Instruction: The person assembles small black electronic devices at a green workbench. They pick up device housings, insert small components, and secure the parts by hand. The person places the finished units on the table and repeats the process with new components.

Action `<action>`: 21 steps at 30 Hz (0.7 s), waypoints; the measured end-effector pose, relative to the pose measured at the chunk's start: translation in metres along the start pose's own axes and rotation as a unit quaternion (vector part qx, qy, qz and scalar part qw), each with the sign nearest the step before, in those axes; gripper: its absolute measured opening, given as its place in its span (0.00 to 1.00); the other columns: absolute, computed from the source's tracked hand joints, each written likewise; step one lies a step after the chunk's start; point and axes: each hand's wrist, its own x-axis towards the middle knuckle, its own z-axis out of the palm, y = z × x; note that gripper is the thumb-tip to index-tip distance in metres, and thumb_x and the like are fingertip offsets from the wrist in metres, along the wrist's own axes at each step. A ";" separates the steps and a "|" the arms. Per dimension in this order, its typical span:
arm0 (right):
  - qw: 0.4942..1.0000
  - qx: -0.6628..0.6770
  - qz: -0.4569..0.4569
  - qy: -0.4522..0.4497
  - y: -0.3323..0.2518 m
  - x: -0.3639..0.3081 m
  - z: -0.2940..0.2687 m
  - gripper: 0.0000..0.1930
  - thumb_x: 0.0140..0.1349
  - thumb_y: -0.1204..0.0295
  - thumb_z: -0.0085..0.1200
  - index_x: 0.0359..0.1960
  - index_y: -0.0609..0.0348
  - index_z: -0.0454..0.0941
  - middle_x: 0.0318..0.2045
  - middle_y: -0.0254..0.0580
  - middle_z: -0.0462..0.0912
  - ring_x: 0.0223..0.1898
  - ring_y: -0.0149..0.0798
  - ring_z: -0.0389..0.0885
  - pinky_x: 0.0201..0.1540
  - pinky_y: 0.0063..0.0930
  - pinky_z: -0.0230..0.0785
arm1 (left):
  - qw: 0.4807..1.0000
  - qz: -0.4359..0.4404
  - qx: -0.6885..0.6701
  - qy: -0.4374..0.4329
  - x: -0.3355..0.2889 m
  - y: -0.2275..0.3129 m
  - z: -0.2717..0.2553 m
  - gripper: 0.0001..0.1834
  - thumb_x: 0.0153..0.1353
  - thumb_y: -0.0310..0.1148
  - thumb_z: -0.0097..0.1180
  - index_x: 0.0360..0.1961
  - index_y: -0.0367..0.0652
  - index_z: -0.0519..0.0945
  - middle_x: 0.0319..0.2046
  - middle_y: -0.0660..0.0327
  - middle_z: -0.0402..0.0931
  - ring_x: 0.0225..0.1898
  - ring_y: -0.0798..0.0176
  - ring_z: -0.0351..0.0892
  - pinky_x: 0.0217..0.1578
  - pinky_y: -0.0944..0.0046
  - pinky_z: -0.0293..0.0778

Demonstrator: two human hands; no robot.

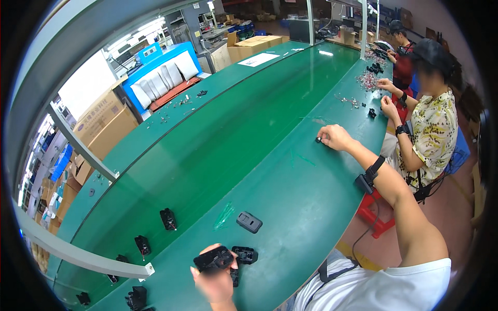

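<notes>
One black rectangular plastic casing (214, 257) in the left hand (215, 283), one dark-grey oblong plastic cover (249, 222), at least four black boxy plastic housings (168, 219), two dark-capped co-workers (434, 116)

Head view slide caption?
Left hand holds a black housing; right hand touches a small dark part at a green workbench.

Blue machine (167, 59) with pale flaps, standing between cardboard boxes
The white flaps (170, 73) hang in the machine's opening above a red-brown ledge (174, 94); a large carton (107, 123) stands just left of the machine; more boxes (255, 48) sit to its right; a white sheet (258, 59) lies flat to its right; a co-worker in a patterned shirt (434, 120) sits well to its right.
</notes>
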 end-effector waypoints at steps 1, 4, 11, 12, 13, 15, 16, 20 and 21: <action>0.999 0.030 0.023 -0.002 -0.003 0.000 0.003 0.09 0.52 0.73 0.63 0.36 0.58 0.83 0.31 0.40 0.87 0.33 0.37 0.86 0.40 0.32 0.78 | 1.000 -0.003 0.007 -0.001 0.000 -0.001 0.004 0.42 0.66 0.67 0.35 0.49 0.32 0.75 0.30 0.49 0.76 0.28 0.53 0.75 0.27 0.58 0.70; 0.991 0.132 0.029 -0.017 -0.024 -0.004 0.016 0.09 0.54 0.72 0.65 0.34 0.62 0.83 0.30 0.40 0.87 0.32 0.33 0.86 0.39 0.28 0.77 | 1.000 -0.014 0.016 -0.012 -0.003 -0.003 0.005 0.42 0.67 0.67 0.34 0.50 0.32 0.75 0.31 0.47 0.77 0.29 0.53 0.75 0.28 0.58 0.72; 0.878 0.458 -0.050 -0.130 -0.162 -0.059 0.034 0.07 0.61 0.72 0.63 0.35 0.63 0.80 0.33 0.35 0.85 0.33 0.23 0.80 0.38 0.19 0.74 | 0.995 -0.058 0.059 -0.055 -0.004 -0.014 -0.003 0.46 0.64 0.70 0.37 0.56 0.32 0.72 0.38 0.41 0.79 0.33 0.52 0.79 0.36 0.56 0.75; 0.859 0.487 -0.067 -0.143 -0.185 -0.069 0.035 0.07 0.62 0.72 0.62 0.36 0.62 0.80 0.32 0.33 0.84 0.33 0.22 0.79 0.37 0.18 0.73 | 0.994 -0.069 0.059 -0.059 -0.003 -0.014 -0.002 0.46 0.64 0.70 0.37 0.57 0.32 0.72 0.40 0.41 0.79 0.34 0.51 0.80 0.37 0.56 0.76; 0.846 0.502 -0.093 -0.152 -0.206 -0.078 0.034 0.07 0.63 0.72 0.62 0.36 0.62 0.80 0.33 0.33 0.84 0.33 0.22 0.79 0.36 0.18 0.72 | 0.993 -0.072 0.066 -0.069 -0.003 -0.012 0.000 0.46 0.64 0.70 0.38 0.57 0.31 0.71 0.41 0.41 0.78 0.36 0.50 0.81 0.38 0.55 0.77; 0.828 0.513 -0.139 -0.180 -0.240 -0.093 0.034 0.07 0.63 0.72 0.62 0.37 0.61 0.79 0.33 0.33 0.83 0.32 0.22 0.79 0.35 0.18 0.71 | 0.994 -0.068 0.021 -0.085 -0.001 -0.015 0.001 0.39 0.67 0.63 0.39 0.51 0.32 0.74 0.45 0.42 0.77 0.41 0.49 0.82 0.43 0.54 0.78; 0.822 0.510 -0.161 -0.195 -0.254 -0.099 0.034 0.06 0.63 0.72 0.61 0.37 0.61 0.79 0.32 0.33 0.83 0.32 0.22 0.79 0.34 0.18 0.71 | 0.994 -0.060 0.006 -0.086 0.000 -0.015 0.003 0.35 0.68 0.59 0.42 0.50 0.31 0.75 0.48 0.42 0.77 0.43 0.49 0.83 0.45 0.55 0.79; 0.789 0.525 -0.188 -0.259 -0.291 -0.116 0.041 0.06 0.64 0.73 0.60 0.36 0.63 0.78 0.31 0.33 0.84 0.30 0.20 0.79 0.30 0.16 0.71 | 0.995 -0.102 -0.004 0.011 -0.002 -0.013 0.007 0.32 0.72 0.56 0.34 0.43 0.35 0.76 0.44 0.48 0.77 0.39 0.48 0.83 0.47 0.47 0.78; 0.781 0.532 -0.178 -0.274 -0.296 -0.117 0.043 0.05 0.65 0.74 0.59 0.35 0.63 0.78 0.31 0.33 0.84 0.29 0.21 0.80 0.29 0.17 0.71 | 0.996 -0.088 0.003 0.014 -0.001 -0.013 0.007 0.29 0.72 0.53 0.35 0.44 0.36 0.76 0.40 0.51 0.79 0.38 0.51 0.83 0.42 0.51 0.80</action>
